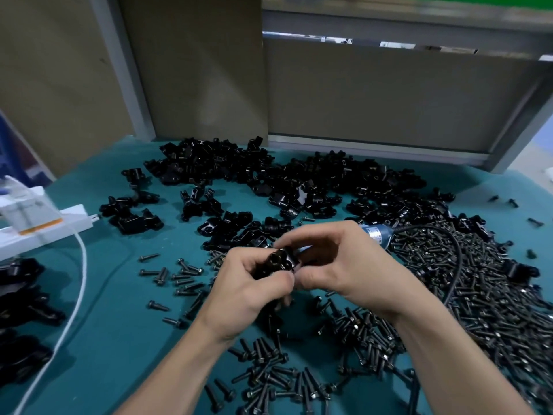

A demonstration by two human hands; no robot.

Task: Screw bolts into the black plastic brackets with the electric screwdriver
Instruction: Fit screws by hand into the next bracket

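Your teal table (113, 339) runs off frame left, right and near; open cloth shows near left. The heaped brackets (299, 175) lie far, the bolts (478, 295) spread right. Your right hand (338, 265) hides most of the electric screwdriver (378, 235). With your left hand (248, 286), its fingers curl around the held bracket (276, 262) at centre, largely covered
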